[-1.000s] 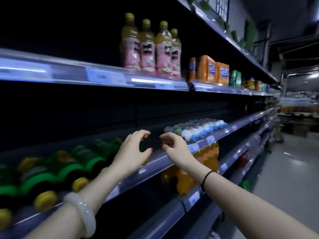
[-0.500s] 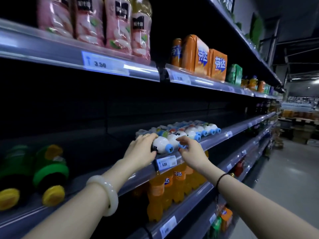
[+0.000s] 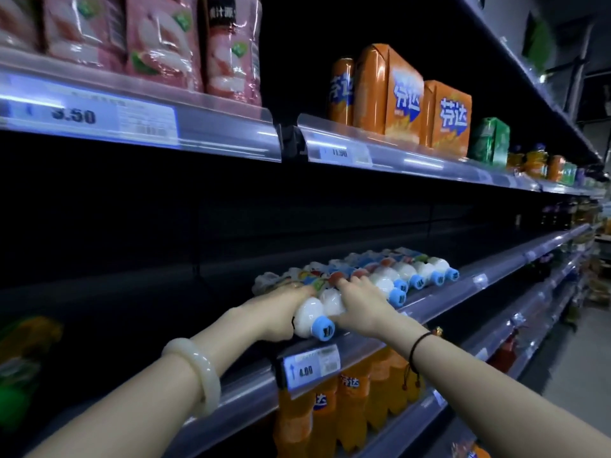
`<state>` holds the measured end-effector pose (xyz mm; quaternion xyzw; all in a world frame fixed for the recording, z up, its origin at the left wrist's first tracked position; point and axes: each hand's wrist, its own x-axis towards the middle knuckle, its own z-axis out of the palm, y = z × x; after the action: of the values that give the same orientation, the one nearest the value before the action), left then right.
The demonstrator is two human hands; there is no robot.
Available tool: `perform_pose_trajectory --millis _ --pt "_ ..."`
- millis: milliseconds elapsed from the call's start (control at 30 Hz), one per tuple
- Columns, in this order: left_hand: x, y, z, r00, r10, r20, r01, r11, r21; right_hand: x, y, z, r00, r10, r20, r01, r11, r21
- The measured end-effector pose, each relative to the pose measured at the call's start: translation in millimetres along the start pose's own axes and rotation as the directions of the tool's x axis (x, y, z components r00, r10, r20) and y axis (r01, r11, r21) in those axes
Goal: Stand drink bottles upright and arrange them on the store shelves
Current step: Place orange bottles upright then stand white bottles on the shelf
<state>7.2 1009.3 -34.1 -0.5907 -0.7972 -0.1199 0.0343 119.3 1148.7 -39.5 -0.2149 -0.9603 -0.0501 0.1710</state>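
Note:
Several small white bottles with blue caps lie on their sides in a row (image 3: 410,272) on the middle shelf (image 3: 463,285), caps toward the aisle. My left hand (image 3: 277,309) wraps around the nearest white bottle (image 3: 310,320) at the left end of the row. My right hand (image 3: 360,305) rests fingers-down on the bottle beside it (image 3: 330,300), gripping its body. Both bottles still lie flat on the shelf edge.
Pink-labelled juice bottles (image 3: 165,38) stand on the shelf above, with orange packs (image 3: 396,94) and a green pack (image 3: 489,137) further right. Orange soda bottles (image 3: 350,411) stand on the shelf below. Green bottles (image 3: 23,365) lie at the far left. The aisle floor opens to the right.
The view has moved right and closer to the white bottles. Both hands went from open in front of the shelf to closed on the two nearest lying bottles.

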Motion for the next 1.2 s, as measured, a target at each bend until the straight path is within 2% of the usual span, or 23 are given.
perform_pose_trajectory --millis 67,133,167,233,300,367,433,500,567,633,667,767,900,1000,1133,1200 --pt "-1 0 -2 1.0 -0.005 -0.022 0.006 1.0 0.03 0 3 -5 0.999 -0.049 0.012 0.05 0.999 -0.019" --pt "-5 -3 -5 0.998 -0.02 -0.061 0.022 0.999 0.045 0 7 -13 0.996 -0.089 0.013 0.088 0.994 0.063" --pt "-9 -3 -9 0.995 -0.029 -0.094 0.029 1.0 0.003 1 10 -20 0.995 -0.098 0.004 0.097 0.986 0.138" --pt "-13 0 -22 0.976 -0.093 -0.198 0.05 0.975 -0.214 9 18 -42 0.993 -0.079 -0.082 0.102 0.937 0.334" --pt "-11 3 -36 0.916 -0.235 -0.327 0.064 0.887 -0.458 21 24 -66 0.981 -0.026 -0.194 0.136 0.805 0.577" --pt "-5 3 -44 0.835 -0.398 -0.379 0.056 0.748 -0.661 32 22 -79 0.97 0.035 -0.242 0.171 0.611 0.773" --pt "-2 5 -42 0.791 -0.502 -0.351 0.033 0.607 -0.794 40 14 -75 0.97 0.081 -0.23 0.163 0.485 0.859" --pt "-3 8 -35 0.773 -0.546 -0.323 0.003 0.512 -0.859 43 4 -59 0.971 0.101 -0.215 0.154 0.421 0.894" --pt "-5 10 -28 0.772 -0.548 -0.323 -0.016 0.49 -0.871 39 -3 -46 0.972 0.104 -0.209 0.169 0.304 0.938" --pt "-7 11 -23 0.784 -0.528 -0.327 -0.01 0.516 -0.856 35 -6 -31 0.969 0.08 -0.233 0.22 0.142 0.965" --pt "-6 11 -21 0.784 -0.527 -0.328 -0.002 0.527 -0.85 33 -6 -24 0.971 0.06 -0.231 0.224 0.102 0.969" --pt "-4 9 -19 0.761 -0.563 -0.321 0.026 0.521 -0.853 27 -7 -14 0.982 0.016 -0.188 0.185 0.115 0.976" --pt "-4 16 -17 0.705 -0.617 -0.351 0.067 0.55 -0.833 26 -7 -12 0.975 0.049 -0.217 0.211 0.108 0.971" --pt "-9 23 -19 0.692 -0.633 -0.347 0.067 0.535 -0.842 25 -7 -11 0.975 0.05 -0.215 0.207 0.125 0.97" --pt "-22 41 -24 0.678 -0.646 -0.35 0.06 0.524 -0.85 19 -5 -14 0.982 0.05 -0.184 0.171 0.19 0.967" --pt "-34 54 -29 0.666 -0.649 -0.367 0.065 0.541 -0.839 9 -4 -20 0.973 0.055 -0.223 0.205 0.23 0.951"
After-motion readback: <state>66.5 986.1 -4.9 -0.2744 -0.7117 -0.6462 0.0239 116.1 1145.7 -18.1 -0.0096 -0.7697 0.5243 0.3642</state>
